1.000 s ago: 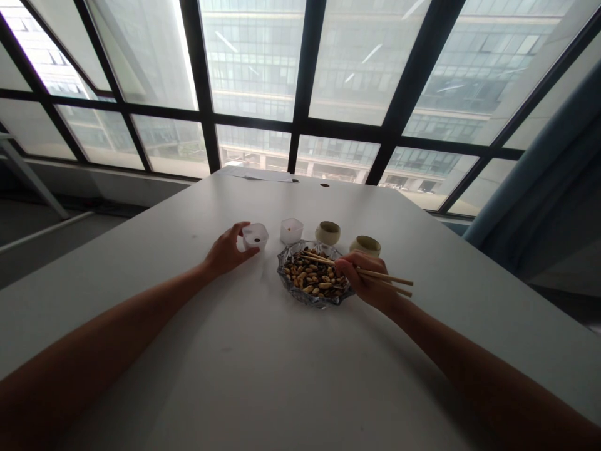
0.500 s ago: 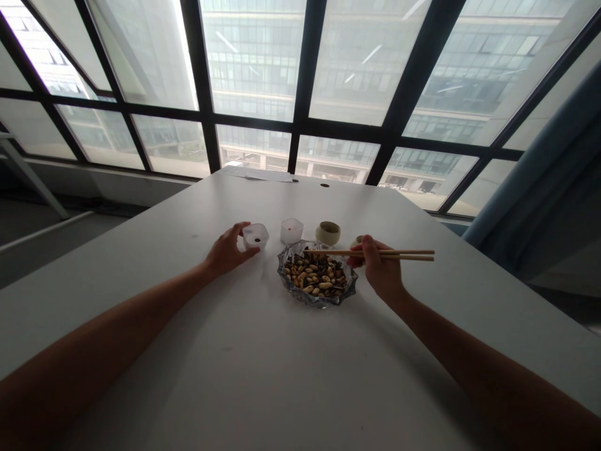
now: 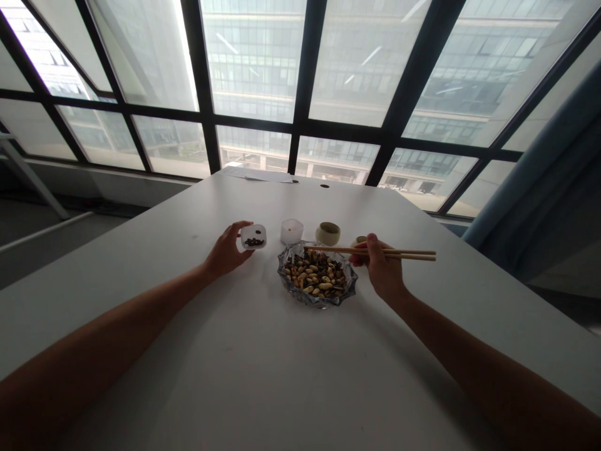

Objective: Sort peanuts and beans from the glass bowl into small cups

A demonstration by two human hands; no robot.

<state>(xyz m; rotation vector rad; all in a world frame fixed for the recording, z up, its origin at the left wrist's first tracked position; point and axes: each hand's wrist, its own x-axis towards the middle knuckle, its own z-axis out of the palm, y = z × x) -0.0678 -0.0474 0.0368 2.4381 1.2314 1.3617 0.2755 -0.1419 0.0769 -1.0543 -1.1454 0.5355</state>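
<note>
Held cup now tilted | right hand partly hides green cup

The bench has a smooth white top with a dull sheen, brighter toward the windows. Near the frame's centre, the bowl looks like clear faceted glass, shiny along its scalloped edge; the nuts and seeds in it have dry, matt shells. The chopsticks look like pale wood, smooth and plain. Left of centre, the tilted cup and the upright cup appear to be translucent, frosted plastic. The greenish pot looks ceramic, smooth with a soft gloss. Farther up lies thin matt paper. Across the top, glass panes carry glossy reflections within dark, metal-looking frames. At right hangs a matt, folded cloth curtain.
</note>
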